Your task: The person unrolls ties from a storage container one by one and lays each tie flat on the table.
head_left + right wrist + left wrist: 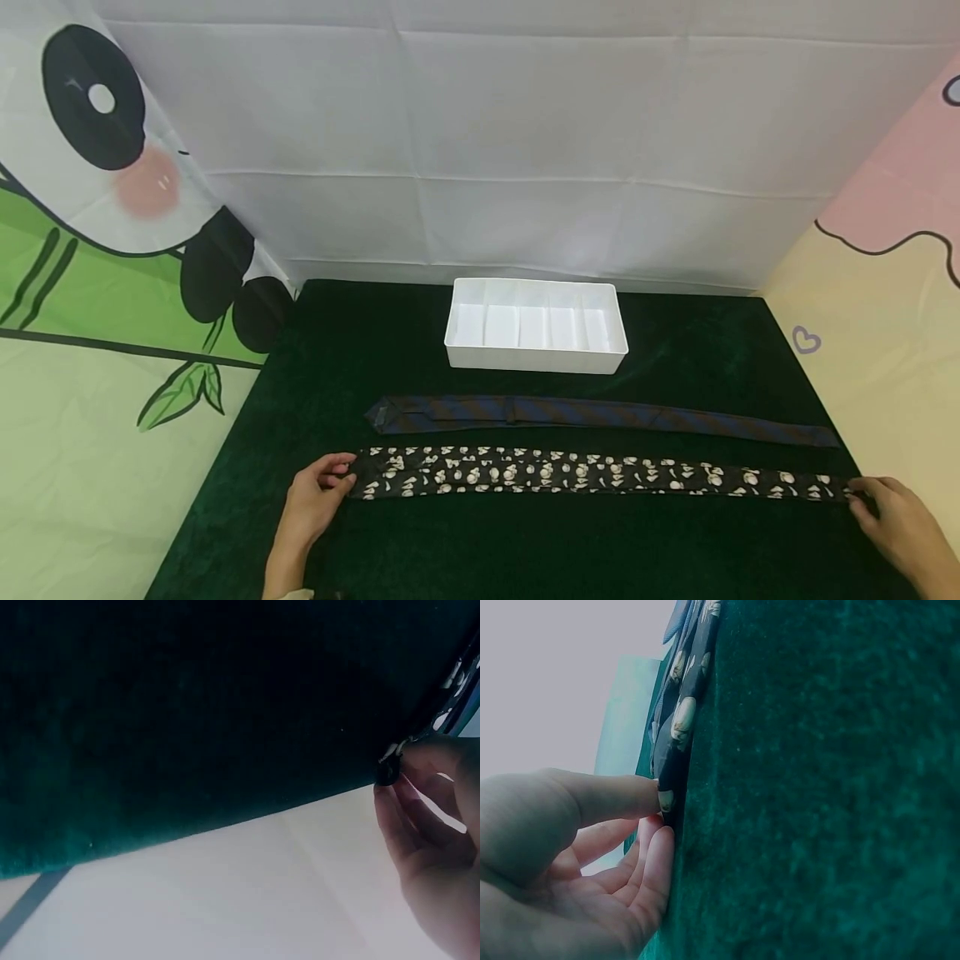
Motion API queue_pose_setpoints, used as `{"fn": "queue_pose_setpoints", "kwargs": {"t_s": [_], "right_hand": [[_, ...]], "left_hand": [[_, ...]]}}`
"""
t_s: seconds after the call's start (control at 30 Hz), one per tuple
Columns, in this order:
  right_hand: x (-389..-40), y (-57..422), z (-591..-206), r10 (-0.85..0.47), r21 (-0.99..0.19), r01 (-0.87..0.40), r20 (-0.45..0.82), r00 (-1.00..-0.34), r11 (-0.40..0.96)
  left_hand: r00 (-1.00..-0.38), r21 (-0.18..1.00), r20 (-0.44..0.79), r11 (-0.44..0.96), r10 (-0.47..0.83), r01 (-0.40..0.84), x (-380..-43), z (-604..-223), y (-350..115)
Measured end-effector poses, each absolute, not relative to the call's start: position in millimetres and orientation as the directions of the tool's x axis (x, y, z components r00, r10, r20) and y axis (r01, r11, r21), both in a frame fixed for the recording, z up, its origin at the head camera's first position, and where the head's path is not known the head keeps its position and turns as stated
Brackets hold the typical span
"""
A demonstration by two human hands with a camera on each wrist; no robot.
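A black necktie with a cream print (540, 472) stretches lengthwise across the green cloth, between both hands. My left hand (313, 500) pinches its wider left end between thumb and fingers; the left wrist view shows the thumb (622, 796) on top of the fabric. At the narrow right end, my right hand (896, 521) pinches the tip, and the right wrist view has that dark tip (388, 766) between thumb and fingers near the table's edge. Just behind lies a second necktie, striped blue and brown (585, 414), roughly parallel, untouched by either hand.
Behind the neckties stands a white divided box (536, 360) with several compartments. A dark green cloth (562, 550) covers the table. White fabric (525, 125) hangs at the back, and printed cartoon sheets flank the left and right sides.
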State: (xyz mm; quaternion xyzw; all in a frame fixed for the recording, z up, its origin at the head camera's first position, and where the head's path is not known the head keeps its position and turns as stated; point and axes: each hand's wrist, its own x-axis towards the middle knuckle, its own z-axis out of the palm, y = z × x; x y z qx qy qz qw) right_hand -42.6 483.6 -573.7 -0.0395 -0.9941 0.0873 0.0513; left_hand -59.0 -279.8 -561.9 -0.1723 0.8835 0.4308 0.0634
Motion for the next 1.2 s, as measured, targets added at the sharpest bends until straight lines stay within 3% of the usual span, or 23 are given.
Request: {"fn": "queue_pose_setpoints", "kwargs": {"t_s": [0.33,0.6,0.77,1.2], "right_hand": [[-43.8,480.1,-567.0,0.134,-0.217,0.122,0.041,-0.99,0.969],[-37.1,484.9,-575.6,0.159,-0.217,0.129,0.128,-0.979,0.968],[-35.2,485.3,-578.3,0.181,-0.212,0.155,0.108,-0.978,0.965],[-48.7,475.9,-568.1,0.097,-0.219,0.064,0.146,-0.984,0.974]], "left_hand": [[-0.937,0.744,-0.236,0.572,-0.257,-0.345,-59.4,-561.5,-277.8],[-0.931,0.732,-0.261,0.577,-0.254,-0.363,-59.4,-561.2,-277.6],[-0.933,0.733,-0.266,0.578,-0.244,-0.36,-60.8,-560.6,-278.0],[-0.94,0.718,-0.233,0.608,-0.251,-0.34,-63.2,-556.3,-285.1]]}}
